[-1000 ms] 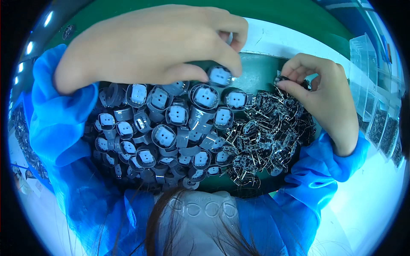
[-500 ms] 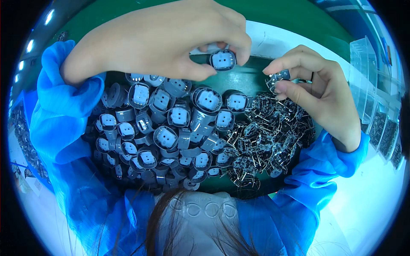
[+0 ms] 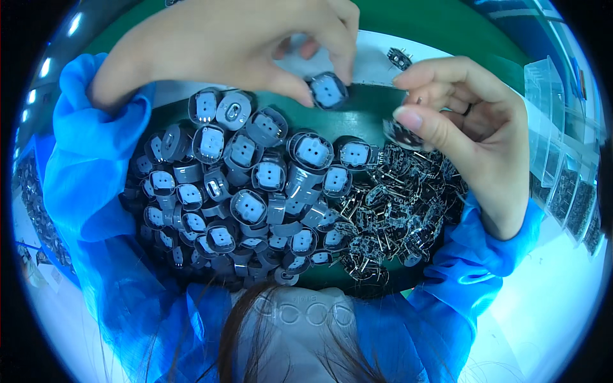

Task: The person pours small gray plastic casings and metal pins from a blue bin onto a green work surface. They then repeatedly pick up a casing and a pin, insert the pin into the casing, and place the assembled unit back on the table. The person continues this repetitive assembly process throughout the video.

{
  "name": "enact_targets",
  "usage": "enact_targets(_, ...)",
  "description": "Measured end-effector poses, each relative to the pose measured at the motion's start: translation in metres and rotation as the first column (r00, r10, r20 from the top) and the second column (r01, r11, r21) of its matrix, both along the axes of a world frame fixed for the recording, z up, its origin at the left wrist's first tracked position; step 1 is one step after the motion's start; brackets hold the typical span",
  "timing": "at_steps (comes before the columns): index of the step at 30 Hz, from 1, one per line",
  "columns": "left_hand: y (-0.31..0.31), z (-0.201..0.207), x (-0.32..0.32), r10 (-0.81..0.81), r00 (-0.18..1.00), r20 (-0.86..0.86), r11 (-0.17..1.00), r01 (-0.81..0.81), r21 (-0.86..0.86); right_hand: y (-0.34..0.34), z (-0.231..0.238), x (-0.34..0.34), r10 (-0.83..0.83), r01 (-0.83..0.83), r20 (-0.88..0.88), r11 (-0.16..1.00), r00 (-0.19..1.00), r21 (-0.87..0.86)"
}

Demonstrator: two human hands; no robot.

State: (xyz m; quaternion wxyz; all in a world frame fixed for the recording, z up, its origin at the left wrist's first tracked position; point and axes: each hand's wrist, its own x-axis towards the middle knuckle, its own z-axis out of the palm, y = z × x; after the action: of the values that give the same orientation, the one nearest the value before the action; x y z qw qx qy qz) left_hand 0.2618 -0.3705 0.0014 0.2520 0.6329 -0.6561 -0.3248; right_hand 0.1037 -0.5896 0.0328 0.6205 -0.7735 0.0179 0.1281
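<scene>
Now grey housing (image 3: 328,90) between left fingers (image 3: 343,59)

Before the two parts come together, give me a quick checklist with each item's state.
1. Left hand grips one grey cap at the fingertips: ok.
2. Cap's open face turned to the camera, unobstructed: ok.
3. Right hand holds a small dark pinned part: ok.
4. Pin orientation on that part: cannot tell, fingers cover it.
5. Cap and part apart, not touching: ok.
6. Cap pile and part pile below, within reach: ok.
</scene>
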Motion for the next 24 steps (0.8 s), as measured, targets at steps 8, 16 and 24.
enact_targets(8,-0.007,-0.015,-0.032,0.333,0.800,-0.499,0.897,-0.431,-0.093,0.010,-0.017,-0.003,-0.058,0.166,0.428,0.961,0.902,-0.221)
enact_targets(16,-0.010,-0.013,-0.038,0.301,0.740,-0.602,0.903,-0.424,-0.069,0.022,-0.012,-0.008,0.008,0.356,0.584,0.785,0.811,-0.506)
enact_targets(24,-0.018,-0.022,-0.038,0.241,0.603,-0.761,0.897,-0.438,-0.063,0.019,-0.020,-0.006,0.137,0.431,0.701,0.701,0.700,-0.568)
